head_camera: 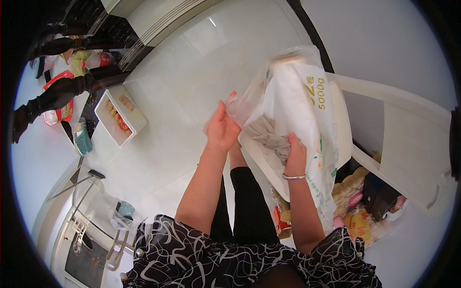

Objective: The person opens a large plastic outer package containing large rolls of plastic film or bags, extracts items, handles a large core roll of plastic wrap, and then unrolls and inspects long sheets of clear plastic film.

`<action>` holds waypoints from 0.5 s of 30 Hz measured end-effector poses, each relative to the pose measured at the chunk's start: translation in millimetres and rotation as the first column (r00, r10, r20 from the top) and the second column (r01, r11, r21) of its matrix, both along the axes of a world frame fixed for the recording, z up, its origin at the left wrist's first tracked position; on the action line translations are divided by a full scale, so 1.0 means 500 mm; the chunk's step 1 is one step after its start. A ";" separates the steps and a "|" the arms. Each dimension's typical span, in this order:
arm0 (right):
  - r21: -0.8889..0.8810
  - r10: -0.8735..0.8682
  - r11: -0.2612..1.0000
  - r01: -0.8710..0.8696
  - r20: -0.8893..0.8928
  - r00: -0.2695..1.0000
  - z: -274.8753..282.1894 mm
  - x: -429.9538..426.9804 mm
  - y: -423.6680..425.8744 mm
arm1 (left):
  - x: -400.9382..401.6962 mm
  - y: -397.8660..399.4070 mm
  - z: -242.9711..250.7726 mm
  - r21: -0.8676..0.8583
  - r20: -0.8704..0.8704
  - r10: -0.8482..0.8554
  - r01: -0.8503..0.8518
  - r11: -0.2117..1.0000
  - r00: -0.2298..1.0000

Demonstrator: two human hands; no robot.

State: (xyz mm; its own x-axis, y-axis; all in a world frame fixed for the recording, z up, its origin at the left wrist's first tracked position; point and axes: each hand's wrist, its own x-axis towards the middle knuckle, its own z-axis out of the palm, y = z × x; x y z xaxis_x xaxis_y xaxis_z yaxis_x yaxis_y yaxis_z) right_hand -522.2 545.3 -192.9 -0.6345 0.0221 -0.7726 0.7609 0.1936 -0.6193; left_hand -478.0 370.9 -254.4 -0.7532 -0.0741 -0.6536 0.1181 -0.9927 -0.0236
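A large, mostly white plastic package with clear film and printed writing lies across a white cabinet top in front of me. My left hand is at its left side, gripping a stretched corner of the clear film. My right hand, with a silver bangle at the wrist, holds a crumpled grey cloth against the front of the package. Below the cloth shows the pale rim of the white cabinet top. Some of my left fingers are hidden or blurred.
An open white cabinet door swings out at right. Beneath it sit a dark box and bagged goods. On the tiled floor at left stands a white bin holding several round items. Dark turned balusters and a broom are farther left.
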 end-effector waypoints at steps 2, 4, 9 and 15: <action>0.049 -0.046 0.998 0.048 -0.040 0.998 -0.012 0.006 0.025 | -0.001 -0.004 0.002 0.008 -0.010 -0.005 0.005 1.000 1.000; 0.089 -0.084 0.992 0.091 -0.080 0.993 -0.020 0.003 0.048 | -0.002 -0.005 0.001 0.010 -0.021 -0.004 0.004 1.000 1.000; 0.101 -0.163 0.981 0.167 -0.046 0.986 -0.058 -0.016 0.108 | -0.013 -0.002 -0.013 -0.332 0.292 -0.087 0.187 0.924 0.952; -0.002 -0.232 0.973 0.232 0.046 0.972 -0.050 -0.028 0.113 | -0.024 -0.016 0.016 -0.345 0.341 -0.122 0.245 0.906 0.932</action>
